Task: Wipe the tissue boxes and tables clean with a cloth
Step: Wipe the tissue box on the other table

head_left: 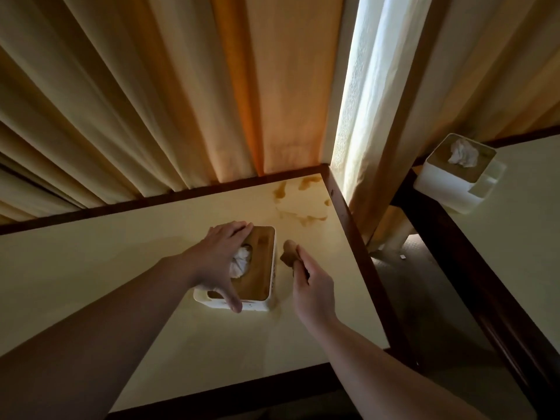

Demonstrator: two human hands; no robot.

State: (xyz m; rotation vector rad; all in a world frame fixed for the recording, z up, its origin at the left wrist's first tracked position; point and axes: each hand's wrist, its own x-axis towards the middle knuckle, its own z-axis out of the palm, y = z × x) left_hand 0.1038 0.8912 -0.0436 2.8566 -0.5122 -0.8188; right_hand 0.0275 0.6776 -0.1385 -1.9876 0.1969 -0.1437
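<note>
Head view looks down on the tissue box (256, 268), a white plastic case with a wooden lid and a tuft of tissue poking from its slot, standing on the cream table (127, 268) toward its far right part. It looks light and stiff, likely to skid on the smooth top under a sideways wipe, so spanning it from above across both ends seems the sound way to steady it; the tissue itself is soft and best left alone. The left hand (221, 259) does just that, fingers over the far edge of the box and thumb down its near wall, gripping it. Just right of the box, the right hand (312, 283) pinches a small brown cloth (289, 254), limp and bunched, its free end close to the box's right side; whether it touches the box I cannot tell. Beyond the box, toward the far right corner, brown stains (298, 207) mark the tabletop, and a faint one shows at the box's near right corner. Curtains (151, 101) hang behind the far edge and would brush a reaching arm. Well right of the box, across a gap, a second table (515, 253) carries a second tissue box (460, 171).
</note>
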